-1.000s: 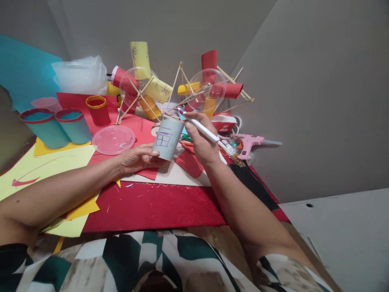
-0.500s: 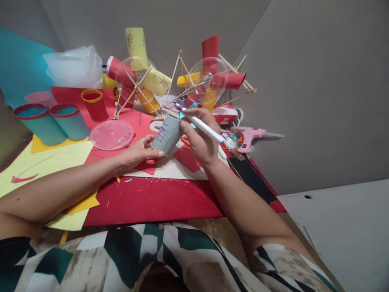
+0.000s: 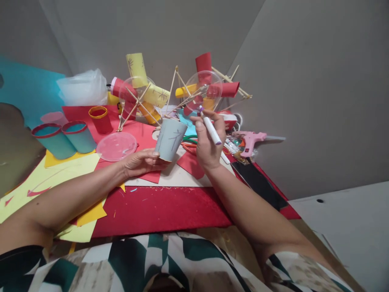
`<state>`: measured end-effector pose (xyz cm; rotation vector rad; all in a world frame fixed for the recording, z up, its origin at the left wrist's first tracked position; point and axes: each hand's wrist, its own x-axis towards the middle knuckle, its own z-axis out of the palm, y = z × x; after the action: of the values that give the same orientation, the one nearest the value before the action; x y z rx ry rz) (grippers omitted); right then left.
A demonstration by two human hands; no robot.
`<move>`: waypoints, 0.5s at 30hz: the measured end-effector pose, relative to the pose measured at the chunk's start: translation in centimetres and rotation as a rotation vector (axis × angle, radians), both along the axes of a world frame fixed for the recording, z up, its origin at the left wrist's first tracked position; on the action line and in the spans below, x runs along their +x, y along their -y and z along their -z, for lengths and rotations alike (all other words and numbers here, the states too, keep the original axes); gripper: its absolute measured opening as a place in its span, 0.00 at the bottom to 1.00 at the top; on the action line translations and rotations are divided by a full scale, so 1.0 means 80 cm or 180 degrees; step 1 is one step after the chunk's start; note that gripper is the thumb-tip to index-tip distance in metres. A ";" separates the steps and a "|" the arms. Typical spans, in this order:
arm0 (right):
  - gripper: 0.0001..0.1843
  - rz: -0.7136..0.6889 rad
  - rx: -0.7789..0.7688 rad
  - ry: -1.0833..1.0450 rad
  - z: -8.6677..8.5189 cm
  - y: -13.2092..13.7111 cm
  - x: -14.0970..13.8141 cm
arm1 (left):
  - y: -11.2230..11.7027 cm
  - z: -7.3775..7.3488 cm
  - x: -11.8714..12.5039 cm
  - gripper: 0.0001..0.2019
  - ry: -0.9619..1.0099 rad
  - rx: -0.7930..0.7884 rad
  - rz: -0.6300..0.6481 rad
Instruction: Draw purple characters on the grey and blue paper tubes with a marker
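Note:
My left hand (image 3: 145, 162) grips a grey-blue paper tube (image 3: 171, 140) by its lower end, with the thumb on its near side. Dark lines are drawn on the tube's side, and it leans a little to the right. To its right, my right hand (image 3: 211, 140) is closed around a white marker (image 3: 211, 129) whose purple tip points up and left, apart from the tube. Behind the hands stand two wheel-like builds of clear plastic discs, sticks and paper tubes: one with yellow tubes (image 3: 136, 69), one with red tubes (image 3: 204, 68).
Two teal tubes (image 3: 54, 144) with red rims and a red tube (image 3: 101, 121) stand at left, near a round plastic lid (image 3: 117, 147). Scissors (image 3: 190, 146) lie behind my right hand. A pink glue gun (image 3: 249, 141) and a black flat piece (image 3: 259, 184) lie at right.
The paper tube has been turned, so a different drawn side faces me. My right hand has moved right, drawing the marker away from the tube. The whole view has shifted slightly.

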<state>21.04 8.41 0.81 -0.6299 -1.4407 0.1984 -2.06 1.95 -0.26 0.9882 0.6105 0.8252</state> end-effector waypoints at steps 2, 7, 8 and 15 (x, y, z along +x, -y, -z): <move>0.15 -0.0141 -0.0210 -0.0067 -0.002 0.002 0.000 | -0.002 0.004 -0.005 0.26 0.0174 -0.0386 0.0066; 0.15 -0.0549 -0.1027 -0.0418 -0.008 0.008 -0.002 | -0.014 0.014 -0.018 0.27 0.0567 -0.0802 0.0343; 0.15 -0.0620 -0.1125 -0.0432 -0.008 0.008 -0.002 | -0.017 0.015 -0.020 0.30 0.0621 -0.0838 0.0414; 0.18 -0.0844 -0.1148 -0.0301 -0.004 0.005 -0.004 | -0.022 0.014 -0.021 0.32 0.0760 -0.0915 0.0276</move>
<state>20.73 8.04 1.12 -0.7080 -1.4047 0.6994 -3.72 3.73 -1.38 0.6388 0.4615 0.7412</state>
